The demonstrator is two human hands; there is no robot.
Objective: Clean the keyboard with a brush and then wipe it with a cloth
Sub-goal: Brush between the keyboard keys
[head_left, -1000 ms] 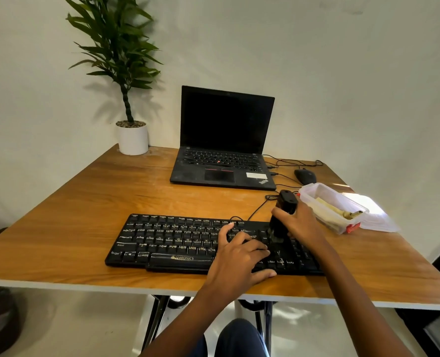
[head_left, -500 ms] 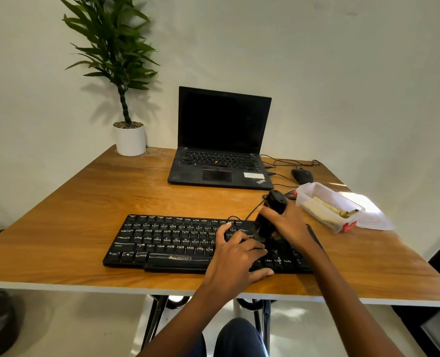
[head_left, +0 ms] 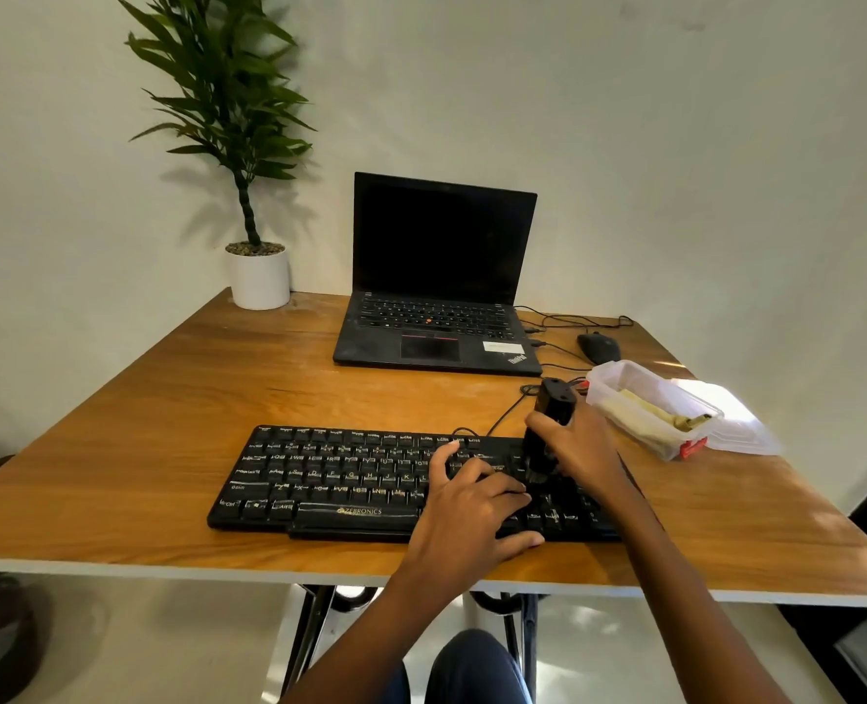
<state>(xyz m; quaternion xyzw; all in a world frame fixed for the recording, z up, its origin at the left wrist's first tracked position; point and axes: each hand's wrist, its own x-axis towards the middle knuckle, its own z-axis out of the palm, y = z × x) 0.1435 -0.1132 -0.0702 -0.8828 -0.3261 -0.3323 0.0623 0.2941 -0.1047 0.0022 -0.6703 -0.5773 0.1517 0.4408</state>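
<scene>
Writing I can read: "ZEBRONICS" on the front edge of the keyboard (head_left: 350, 480), below the space bar; "ThinkPad" set slantwise on the palm rest of the laptop (head_left: 436, 276). The laptop's white sticker is too small for me to read.
Count, task things: one keyboard, one black brush (head_left: 552, 404).
Count, the rest: one laptop, one mouse (head_left: 598, 347), one clear tub (head_left: 639, 398), one loose lid (head_left: 731, 424), one potted plant (head_left: 259, 276).
Keyboard: lies flat near the front edge of the bench (head_left: 141, 424), its cable running from the back edge towards the laptop.
Right grip (head_left: 583, 449): fingers and thumb wrapped round the lower body of the brush, clasping it.
Brush relative to the grip: it stands nearly upright, its top end poking above my thumb and leaning a little away from me, its lower end down on the keys at the right part of the keyboard.
Left grip (head_left: 467, 515): released, palm down, fingers spread and resting on the keys just left of the brush, thumb at the keyboard's front edge.
Tub: on the right of the bench, near the right grip but apart from it, with pale yellowish contents I cannot identify; the lid lies just beside it on the far side.
Laptop: open, screen dark, behind the keyboard; the mouse sits to its right.
Plant: in a white pot at the far left corner.
</scene>
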